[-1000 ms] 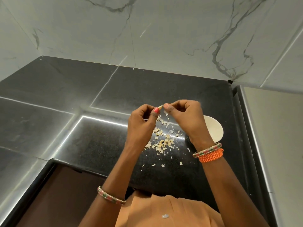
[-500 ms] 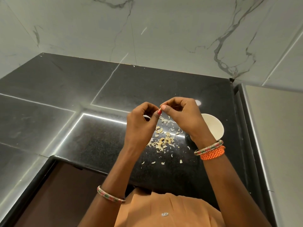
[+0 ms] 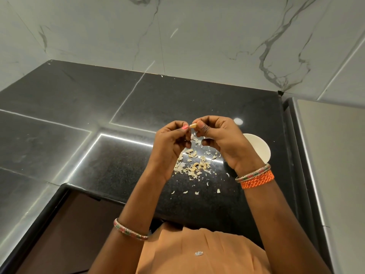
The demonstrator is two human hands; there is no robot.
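Now the garlic clove (image 3: 193, 125) shows again between my fingertips; half a second ago they had closed over it and I could not see it. The pale bare end pokes out, so I judge the peeling of this one is nearly done, with perhaps a last scrap to strip.

My left hand (image 3: 169, 143) pinches the clove's left end, thumb and forefinger curled in, and my right hand (image 3: 221, 139) grips the other end the same way. Both are held up above the countertop (image 3: 118, 165), over the pile of skins (image 3: 195, 165) that lies toward its front edge and right end.

Most of the clove is buried in the right fingers, so I cannot tell how much skin remains. A pale flake just below the fingertips may be falling or may lie with the pile. The white bowl (image 3: 258, 149), by the right edge, is half hidden behind my right wrist, and its contents are not visible.
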